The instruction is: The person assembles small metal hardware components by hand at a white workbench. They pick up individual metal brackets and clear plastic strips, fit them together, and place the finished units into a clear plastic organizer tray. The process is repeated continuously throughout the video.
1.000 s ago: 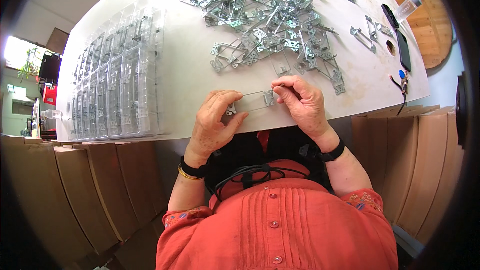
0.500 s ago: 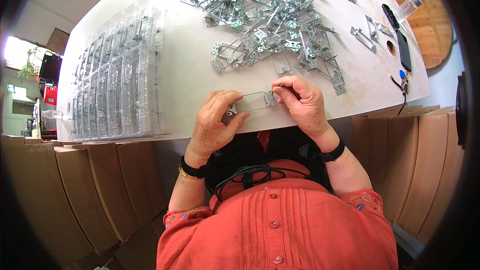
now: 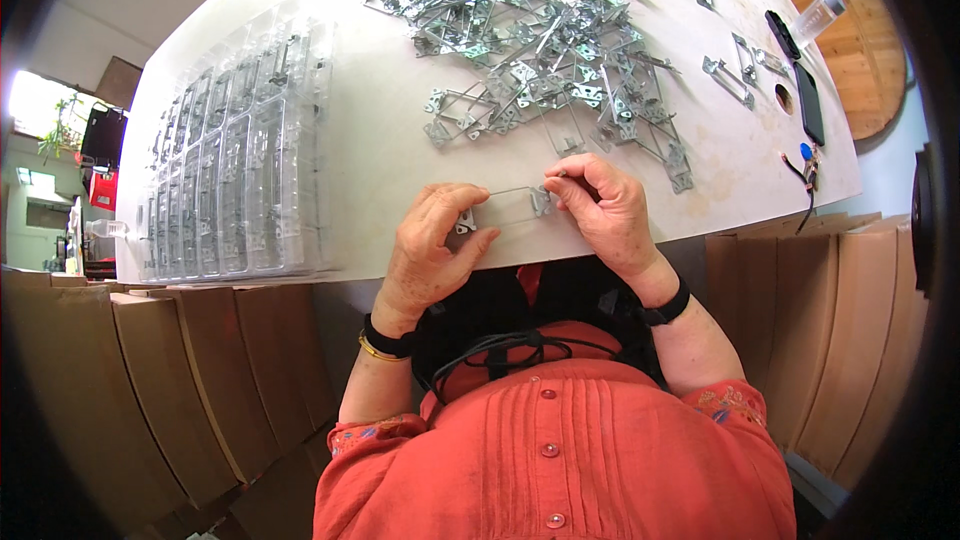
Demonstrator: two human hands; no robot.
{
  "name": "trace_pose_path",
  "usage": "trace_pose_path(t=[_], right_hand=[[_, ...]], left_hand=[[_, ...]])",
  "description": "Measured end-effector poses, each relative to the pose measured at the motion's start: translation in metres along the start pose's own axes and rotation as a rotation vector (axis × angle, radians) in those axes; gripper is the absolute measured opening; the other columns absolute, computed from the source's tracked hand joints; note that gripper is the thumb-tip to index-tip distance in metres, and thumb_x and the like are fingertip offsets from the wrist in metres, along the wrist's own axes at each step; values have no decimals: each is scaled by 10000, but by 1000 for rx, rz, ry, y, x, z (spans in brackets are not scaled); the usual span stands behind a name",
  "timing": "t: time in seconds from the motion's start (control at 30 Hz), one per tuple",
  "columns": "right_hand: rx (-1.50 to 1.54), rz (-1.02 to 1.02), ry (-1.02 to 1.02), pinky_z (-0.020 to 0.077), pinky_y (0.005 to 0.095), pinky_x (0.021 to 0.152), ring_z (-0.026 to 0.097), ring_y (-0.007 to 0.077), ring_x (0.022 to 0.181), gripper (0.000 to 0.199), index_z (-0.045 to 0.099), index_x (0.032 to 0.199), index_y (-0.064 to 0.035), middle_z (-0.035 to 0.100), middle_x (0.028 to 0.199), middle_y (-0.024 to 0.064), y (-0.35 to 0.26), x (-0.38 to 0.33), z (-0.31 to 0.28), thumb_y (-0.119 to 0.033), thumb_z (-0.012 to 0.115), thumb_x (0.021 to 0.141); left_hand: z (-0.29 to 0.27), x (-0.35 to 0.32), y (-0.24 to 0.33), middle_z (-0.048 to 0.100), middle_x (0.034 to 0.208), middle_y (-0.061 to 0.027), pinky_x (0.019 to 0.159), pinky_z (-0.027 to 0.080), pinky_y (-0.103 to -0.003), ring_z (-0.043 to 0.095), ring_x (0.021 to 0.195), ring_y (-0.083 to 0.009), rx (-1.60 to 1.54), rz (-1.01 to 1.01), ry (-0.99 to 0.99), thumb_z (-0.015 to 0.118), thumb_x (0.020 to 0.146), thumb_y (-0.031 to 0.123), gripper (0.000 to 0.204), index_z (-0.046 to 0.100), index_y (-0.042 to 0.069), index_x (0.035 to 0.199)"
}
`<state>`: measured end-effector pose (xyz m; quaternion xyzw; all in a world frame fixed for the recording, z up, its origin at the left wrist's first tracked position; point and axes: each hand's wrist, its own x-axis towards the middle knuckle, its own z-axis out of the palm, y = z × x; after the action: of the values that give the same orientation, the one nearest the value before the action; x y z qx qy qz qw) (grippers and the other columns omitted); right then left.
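My left hand [image 3: 428,248] holds one end of a metal wire-frame bracket [image 3: 539,202], thumb and fingers curled round its plate. The bracket has two thin rods and a stamped plate at each end, and it hovers just above the near table edge. At its right end, my right hand [image 3: 608,212] is closed in a pinch, with a small dark tip showing between thumb and forefinger; what it is I cannot make out. Beyond my hands lies a tangled heap of similar metal brackets [image 3: 530,50].
Clear plastic compartment trays [image 3: 322,155] filled with brackets stand at left on the white table [image 3: 375,155]. At right lie a few loose brackets [image 3: 728,80], a black phone [image 3: 808,103], a clear bottle [image 3: 818,15] and a hole [image 3: 784,98]. Cardboard boxes [image 3: 210,380] line the near side.
My hands and the bracket stay almost in place. The right fingers have shifted very slightly at the bracket's end, and the whole view has moved a little.
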<state>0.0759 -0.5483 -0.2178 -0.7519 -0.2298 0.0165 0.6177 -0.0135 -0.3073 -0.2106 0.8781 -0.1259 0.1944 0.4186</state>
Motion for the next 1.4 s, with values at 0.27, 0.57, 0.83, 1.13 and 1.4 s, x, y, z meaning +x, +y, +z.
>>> trace_pose_path(t=[0.27, 0.57, 0.83, 1.13, 1.4], right_hand=[[17, 8, 14, 524, 271, 698, 632, 89, 760, 85, 738, 1042, -35, 706, 870, 13, 0, 0, 1, -82, 808, 1029], [34, 15, 5, 533, 261, 692, 652, 82, 768, 58, 756, 1088, -27, 718, 889, 16, -2, 0, 0, -43, 781, 1038], [-49, -14, -12, 544, 273, 674, 664, 99, 736, 82, 765, 1124, -27, 727, 919, 32, -8, 1, -1, -24, 759, 1042], [-139, -78, -15, 531, 316, 690, 661, 162, 752, 65, 742, 1077, -32, 693, 899, 69, -11, 1, 1, -26, 774, 1021], [-136, -43, -26, 547, 321, 721, 683, 177, 786, 112, 750, 1120, -36, 740, 954, 90, -5, -3, 0, -27, 785, 1014]], left_hand=[[0, 2, 2, 767, 1175, -148, 921, 585, -400, 717, 1066, -321, -10, -8, -5, 901, 826, 12, 440, 731, 13, 1232], [0, 0, 0, 769, 1186, -149, 931, 589, -391, 725, 1081, -315, -14, -18, -2, 901, 832, 13, 438, 737, 19, 1239], [0, 0, -1, 771, 1185, -137, 948, 592, -422, 726, 1102, -344, -16, -1, 6, 907, 822, 25, 440, 732, 19, 1225], [-2, 1, 3, 762, 1176, -149, 912, 602, -412, 723, 1074, -336, -54, -31, -1, 913, 821, 17, 463, 716, 15, 1240], [-1, 0, 0, 755, 1155, -149, 903, 602, -410, 720, 1041, -329, -44, 1, 6, 915, 844, 62, 459, 721, 18, 1258]])
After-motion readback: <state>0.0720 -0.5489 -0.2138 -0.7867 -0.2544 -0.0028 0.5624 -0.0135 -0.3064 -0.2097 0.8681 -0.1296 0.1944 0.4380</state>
